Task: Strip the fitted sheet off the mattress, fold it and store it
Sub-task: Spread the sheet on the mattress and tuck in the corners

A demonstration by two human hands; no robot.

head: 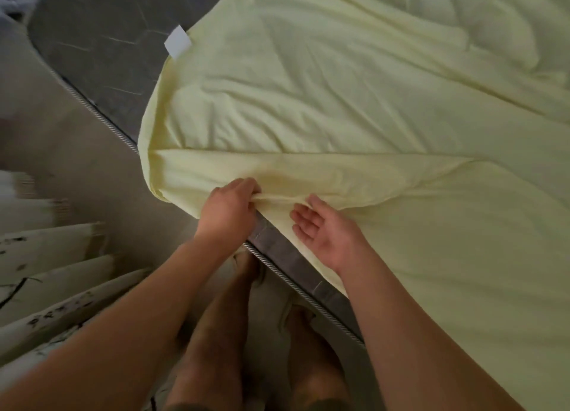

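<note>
A bedroom in a home: a grey quilted mattress [101, 34] with corded piping [101, 116] lies partly covered by a rumpled pale yellow fitted sheet [339, 102], while a person's bare feet [245, 268] stand on the plain floor [61, 133] just beside the bed

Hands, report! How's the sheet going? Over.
Left hand pinching fitted sheet hem. Right hand open, palm up. Sheet corner peeled, grey mattress showing. No obstruction seen.
</note>
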